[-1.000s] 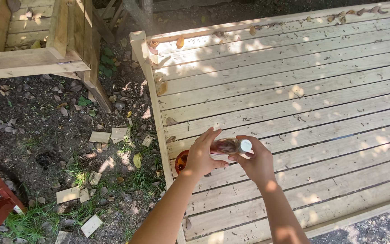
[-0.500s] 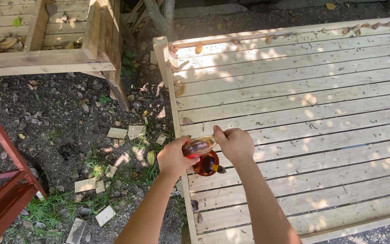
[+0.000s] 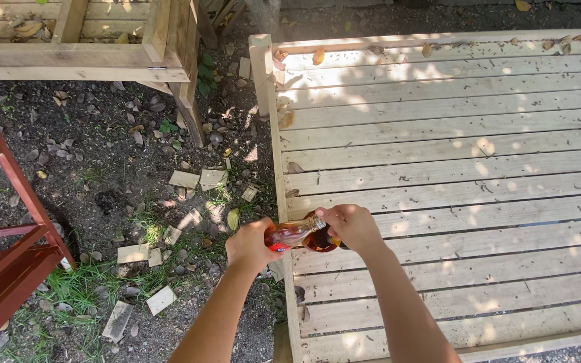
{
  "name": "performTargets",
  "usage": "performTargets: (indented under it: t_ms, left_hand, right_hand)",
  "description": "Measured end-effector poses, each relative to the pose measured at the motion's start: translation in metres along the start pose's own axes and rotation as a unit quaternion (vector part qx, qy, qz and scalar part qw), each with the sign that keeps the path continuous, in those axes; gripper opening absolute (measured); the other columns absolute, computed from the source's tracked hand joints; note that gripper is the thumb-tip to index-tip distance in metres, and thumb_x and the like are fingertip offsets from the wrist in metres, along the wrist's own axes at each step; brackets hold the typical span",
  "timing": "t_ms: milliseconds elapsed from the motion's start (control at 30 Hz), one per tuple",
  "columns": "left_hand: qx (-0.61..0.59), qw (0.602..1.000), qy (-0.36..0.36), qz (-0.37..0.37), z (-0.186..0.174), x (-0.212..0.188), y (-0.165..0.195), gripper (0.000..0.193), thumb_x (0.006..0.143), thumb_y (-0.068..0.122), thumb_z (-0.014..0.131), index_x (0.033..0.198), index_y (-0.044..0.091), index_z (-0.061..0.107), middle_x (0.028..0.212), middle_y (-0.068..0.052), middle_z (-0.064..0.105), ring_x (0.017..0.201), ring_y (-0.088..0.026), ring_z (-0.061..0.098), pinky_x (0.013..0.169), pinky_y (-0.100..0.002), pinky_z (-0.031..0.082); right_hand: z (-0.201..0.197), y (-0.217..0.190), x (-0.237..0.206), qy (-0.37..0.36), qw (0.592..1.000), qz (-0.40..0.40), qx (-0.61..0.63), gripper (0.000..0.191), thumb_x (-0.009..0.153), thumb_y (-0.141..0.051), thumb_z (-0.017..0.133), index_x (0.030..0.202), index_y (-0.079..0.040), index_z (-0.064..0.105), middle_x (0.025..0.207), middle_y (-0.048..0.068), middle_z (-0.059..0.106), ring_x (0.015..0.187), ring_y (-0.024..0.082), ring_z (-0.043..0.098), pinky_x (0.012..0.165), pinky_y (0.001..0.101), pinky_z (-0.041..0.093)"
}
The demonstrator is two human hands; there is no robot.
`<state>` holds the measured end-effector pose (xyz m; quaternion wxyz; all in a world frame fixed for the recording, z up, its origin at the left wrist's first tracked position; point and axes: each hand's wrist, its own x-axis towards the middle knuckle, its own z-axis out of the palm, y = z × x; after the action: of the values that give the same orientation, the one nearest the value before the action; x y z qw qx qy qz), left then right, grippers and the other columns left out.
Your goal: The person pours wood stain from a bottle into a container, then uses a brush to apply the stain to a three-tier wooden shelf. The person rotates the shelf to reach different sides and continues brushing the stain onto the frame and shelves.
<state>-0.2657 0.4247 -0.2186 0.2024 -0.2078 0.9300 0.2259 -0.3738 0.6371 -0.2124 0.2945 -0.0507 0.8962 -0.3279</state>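
Note:
My left hand (image 3: 250,245) grips the base of a small clear bottle (image 3: 292,234) of amber liquid, which is tipped on its side with the neck pointing right. My right hand (image 3: 351,225) is curled at the bottle's mouth, over a dark reddish-brown round container (image 3: 319,242) that it seems to hold. Most of that container is hidden under my fingers. Both hands hover above the left edge of a pale wooden slatted deck (image 3: 452,154).
Left of the deck is dirt ground with grass tufts, stones and several wood offcuts (image 3: 132,253). A red frame (image 3: 8,262) stands at the far left. A raw wooden structure (image 3: 75,54) fills the top left. Dry leaves lie along the deck's far edge.
The view has shifted slightly and my hands have come together. The white cap seen in my right hand a second ago is hidden now. The bottle is tipped toward my right hand.

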Motion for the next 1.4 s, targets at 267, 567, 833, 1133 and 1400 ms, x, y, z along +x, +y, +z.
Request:
performTargets:
  t_ms: [267,567,833,1133,1400]
  left_hand:
    - [0.023,0.999,-0.039,-0.026,-0.005,-0.008,-0.008,0.057,0.064,0.037,0.094,0.112,0.027,0.066,0.102,0.003,0.074,0.1,-0.02,0.072,0.081,-0.039,0.059]
    - [0.075,0.995,-0.047,-0.039,-0.005,-0.013,-0.006,0.056,0.068,0.034,0.094,0.115,0.025,0.064,0.103,0.0,0.073,0.1,-0.02,0.072,0.081,-0.038,0.06]
    - [0.118,0.99,-0.06,-0.054,-0.002,-0.012,0.004,0.056,0.069,0.03,0.094,0.114,0.023,0.062,0.104,-0.001,0.072,0.099,-0.02,0.073,0.078,-0.037,0.062]
    - [0.119,0.991,-0.038,-0.052,0.008,-0.011,0.001,0.051,0.069,0.028,0.093,0.111,0.022,0.064,0.103,0.0,0.073,0.099,-0.021,0.073,0.078,-0.038,0.061]
    - [0.121,0.988,-0.057,-0.076,0.013,-0.011,0.001,0.056,0.067,0.035,0.095,0.111,0.023,0.063,0.101,-0.001,0.073,0.096,-0.019,0.073,0.076,-0.037,0.062]
  right_hand:
    - [0.015,0.01,0.01,-0.019,0.971,-0.165,0.173,0.027,0.078,0.002,0.079,0.105,-0.001,0.076,0.097,0.006,0.08,0.089,0.016,0.076,0.083,0.0296,0.064]
    - [0.005,0.03,-0.003,0.083,0.956,-0.139,0.246,0.033,0.081,0.004,0.079,0.112,-0.007,0.076,0.106,0.002,0.079,0.102,0.013,0.075,0.097,0.0306,0.06]
    - [0.006,0.031,-0.018,0.091,0.974,-0.097,0.184,0.029,0.081,-0.003,0.081,0.109,-0.011,0.079,0.107,-0.001,0.081,0.103,0.011,0.075,0.093,0.0308,0.06]
    - [0.008,0.045,-0.017,0.105,0.964,-0.125,0.212,0.033,0.08,0.0,0.081,0.111,-0.01,0.077,0.109,0.002,0.079,0.098,0.012,0.076,0.082,0.0281,0.065]
    - [0.017,0.053,-0.016,0.086,0.957,-0.128,0.247,0.037,0.081,0.002,0.08,0.117,-0.006,0.075,0.107,0.007,0.079,0.087,0.014,0.075,0.076,0.0293,0.063]
